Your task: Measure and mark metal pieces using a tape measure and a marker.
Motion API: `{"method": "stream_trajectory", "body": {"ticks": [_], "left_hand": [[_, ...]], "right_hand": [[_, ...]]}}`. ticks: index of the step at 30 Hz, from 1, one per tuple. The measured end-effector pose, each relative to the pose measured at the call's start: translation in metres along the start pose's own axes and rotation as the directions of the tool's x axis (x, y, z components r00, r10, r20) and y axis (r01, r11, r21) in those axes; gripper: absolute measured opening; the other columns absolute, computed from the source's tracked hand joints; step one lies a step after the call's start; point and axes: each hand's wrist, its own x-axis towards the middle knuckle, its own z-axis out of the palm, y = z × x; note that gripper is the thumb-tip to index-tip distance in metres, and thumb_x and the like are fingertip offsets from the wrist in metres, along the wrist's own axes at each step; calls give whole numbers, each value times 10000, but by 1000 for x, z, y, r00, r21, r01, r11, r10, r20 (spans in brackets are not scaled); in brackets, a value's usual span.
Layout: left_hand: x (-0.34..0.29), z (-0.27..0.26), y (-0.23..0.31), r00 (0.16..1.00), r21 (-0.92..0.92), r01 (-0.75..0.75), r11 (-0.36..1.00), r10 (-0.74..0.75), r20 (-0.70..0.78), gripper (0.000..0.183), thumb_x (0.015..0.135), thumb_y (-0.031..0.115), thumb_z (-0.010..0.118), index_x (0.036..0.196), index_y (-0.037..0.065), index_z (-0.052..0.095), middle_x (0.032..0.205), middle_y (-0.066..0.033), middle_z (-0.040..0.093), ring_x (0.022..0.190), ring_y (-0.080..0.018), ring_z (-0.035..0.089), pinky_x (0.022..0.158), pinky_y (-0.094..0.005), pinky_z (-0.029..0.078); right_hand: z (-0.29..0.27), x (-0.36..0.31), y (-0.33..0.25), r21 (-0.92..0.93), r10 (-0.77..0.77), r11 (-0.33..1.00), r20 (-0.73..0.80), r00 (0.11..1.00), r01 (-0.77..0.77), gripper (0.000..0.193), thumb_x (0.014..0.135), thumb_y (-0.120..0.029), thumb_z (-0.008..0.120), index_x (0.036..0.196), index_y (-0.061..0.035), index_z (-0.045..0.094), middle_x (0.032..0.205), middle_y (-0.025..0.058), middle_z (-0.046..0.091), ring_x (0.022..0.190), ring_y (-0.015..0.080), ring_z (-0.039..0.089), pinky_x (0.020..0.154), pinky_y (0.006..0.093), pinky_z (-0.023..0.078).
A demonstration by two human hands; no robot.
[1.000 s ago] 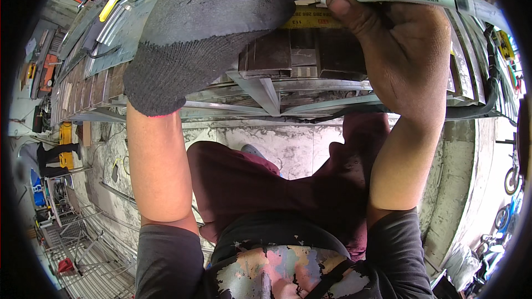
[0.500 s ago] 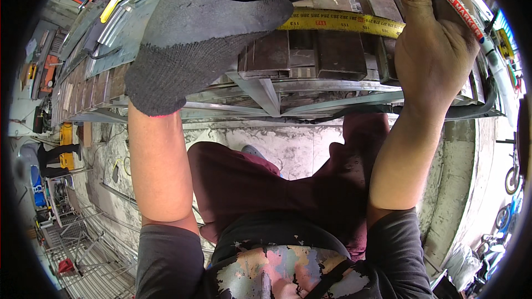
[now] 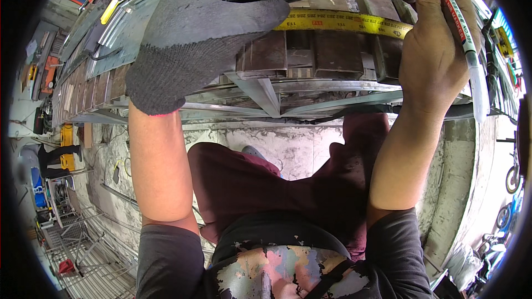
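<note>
My left hand (image 3: 188, 33), in a dark grey coated work glove, is at the upper left. The yellow blade of a tape measure (image 3: 338, 21) runs out from beneath its thumb, gripped there. Across several brown metal bars (image 3: 338, 55) the blade stretches toward my bare right hand (image 3: 432, 50), passing behind its edge. That hand is closed around a marker (image 3: 457, 22) with a white and red barrel, whose pale end points down past the wrist. Whatever lies under the glove is hidden, including the tape's case if it is there.
A grey metal frame (image 3: 263, 97) supports the bars, with a dark cable (image 3: 354, 113) along its near side. Metal rods and a yellow-handled tool (image 3: 110, 11) lie at the far left. Wire racks (image 3: 83, 243) stand at lower left; bicycles (image 3: 507, 216) are at right.
My right hand has shifted slightly right, and the marker in it has swung so its pale end points more downward. The left hand has barely moved.
</note>
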Motion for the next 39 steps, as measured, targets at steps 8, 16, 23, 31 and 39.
{"method": "stream_trajectory", "body": {"ticks": [8,16,23,31,39], "left_hand": [[5,-1,-12,983,335,-177,926,183,12,307,1092,153,816,1355,10,884,1198,-90,868,1090,-127,803,960,-305,635],[-2,-5,-23,956,419,-255,872,292,-25,284,1109,118,798,1377,96,890,1173,-91,854,985,-141,776,883,-331,635],[1,-7,-42,774,-392,-418,819,96,-626,406,1037,-9,821,1441,20,799,1523,-217,766,1361,-324,767,1127,-432,632],[-16,1,-19,832,840,-203,504,540,-123,169,881,318,830,925,157,850,936,-126,743,964,-390,726,897,-560,509],[-45,-104,-31,756,915,112,389,564,-332,226,938,407,854,1045,227,939,1003,-81,834,974,-353,750,920,-522,501]], "right_hand": [[2,-4,-13,-93,22,996,68,997,-16,105,1187,-60,647,1245,5,706,981,78,786,919,113,717,866,267,575],[-6,-11,-12,-232,36,969,473,880,85,232,971,98,878,1056,-45,717,999,18,772,955,125,706,901,293,579],[-12,-12,3,-392,-177,894,135,975,217,256,982,78,797,1033,-65,591,966,86,741,881,271,682,881,404,561],[-6,-14,-6,-581,-197,787,86,977,209,93,1073,-86,678,1077,-86,585,1006,111,774,922,337,675,1084,473,384],[-5,-17,-8,-525,-125,832,137,983,179,145,1039,-9,746,1091,-79,629,1007,97,728,1012,321,696,1116,443,396]]}}
